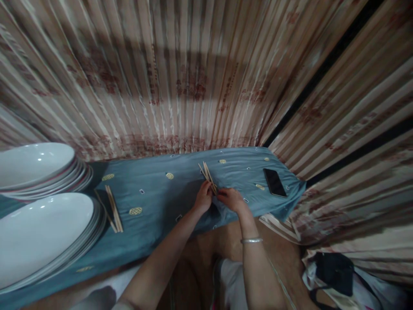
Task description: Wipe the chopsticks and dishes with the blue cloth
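Observation:
A few thin wooden chopsticks (208,173) stick up from my left hand (204,197), whose fingers are closed around them above the cloth-covered table. My right hand (230,199) is close beside it, fingertips pinched at the lower end of the same chopsticks; whether it grips them or something small is hard to make out. More chopsticks (113,209) lie on the blue cloth to the left, next to the plates.
Two stacks of white plates, one at the back (35,165) and one in front (45,237), stand at the left. A black phone (275,182) lies at the table's right end. Patterned curtains (180,77) hang behind the blue tablecloth (155,193). A bag (335,273) lies at lower right.

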A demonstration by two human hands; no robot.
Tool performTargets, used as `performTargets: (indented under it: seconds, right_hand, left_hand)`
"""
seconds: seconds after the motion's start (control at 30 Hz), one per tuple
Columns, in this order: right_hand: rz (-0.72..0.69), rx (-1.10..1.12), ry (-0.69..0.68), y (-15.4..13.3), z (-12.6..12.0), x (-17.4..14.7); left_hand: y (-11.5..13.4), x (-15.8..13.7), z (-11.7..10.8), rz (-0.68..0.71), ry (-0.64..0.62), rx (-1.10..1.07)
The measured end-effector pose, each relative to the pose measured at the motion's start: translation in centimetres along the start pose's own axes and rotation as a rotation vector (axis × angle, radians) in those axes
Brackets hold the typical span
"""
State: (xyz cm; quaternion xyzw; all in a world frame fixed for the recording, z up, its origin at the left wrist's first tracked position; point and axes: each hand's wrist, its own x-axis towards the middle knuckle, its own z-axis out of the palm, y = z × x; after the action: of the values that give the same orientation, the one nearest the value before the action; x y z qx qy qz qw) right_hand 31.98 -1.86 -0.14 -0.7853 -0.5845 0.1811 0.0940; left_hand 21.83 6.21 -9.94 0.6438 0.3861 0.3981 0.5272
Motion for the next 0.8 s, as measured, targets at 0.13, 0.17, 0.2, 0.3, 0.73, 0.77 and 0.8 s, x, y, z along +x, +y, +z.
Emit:
performTargets:
  seconds: [0.13, 0.17, 0.2, 0.3, 0.73, 0.77, 0.8]
  right_hand:
    - [-0.026, 0.047, -0.045, 1.1, -0.6, -0.6]
    - [-0.035, 0.060, -0.061, 1.4, -0.6, -0.7]
    - [-0.047, 0.072, -0.078, 1.5, -0.7, -0.8]
    - [-0.069, 0.098, -0.109, 1.7, -0.6, -0.9]
    - [-0.055, 0.074, -0.131, 0.0, -0.1, -0.4]
    - [-0.058, 0.070, -0.136, -0.1, -0.1, -0.4]
    - [-0.061, 0.071, -0.138, -0.2, -0.1, -0.5]
  left_hand:
    - [-0.1, -0.5, -0.1, 0.031, -0.002, 0.037]
    - [-0.1, -0.7, -0.2, 0.042, -0.003, 0.050]
    - [-0.1, -0.9, -0.3, 0.054, -0.004, 0.065]
    - [-0.1, -1.7, -0.7, 0.098, -0.010, 0.114]
    - [1.8, -2.7, -1.1, 0.229, -0.054, 0.425]
    - [2.2, -2.7, -1.1, 0.221, -0.064, 0.488]
    - [2.5, -2.6, -1.1, 0.207, -0.076, 0.538]
